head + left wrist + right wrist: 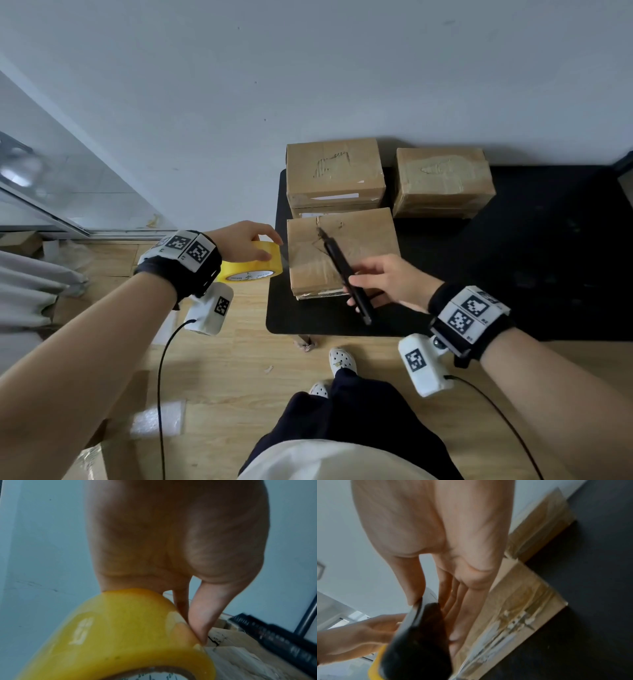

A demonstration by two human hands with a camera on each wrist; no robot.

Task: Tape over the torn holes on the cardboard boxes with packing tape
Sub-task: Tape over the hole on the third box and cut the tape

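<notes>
My left hand (248, 241) grips a yellow roll of packing tape (251, 267) in the air just left of the table edge; in the left wrist view the thumb (204, 616) presses on the tape roll (120, 632). A clear strip of tape runs from the roll onto the near cardboard box (342, 253), whose top shows a torn crack. My right hand (387, 282) holds a black utility knife (346, 274) slanted over that box, blade end toward the far left. The black knife (418, 642) fills the right wrist view, blurred.
Two more cardboard boxes stand at the back of the black table (513, 274): one (334, 173) behind the near box, another (443, 181) to its right, both with taped tops. A white wall lies behind. My feet (342, 359) stand on the wooden floor near the table.
</notes>
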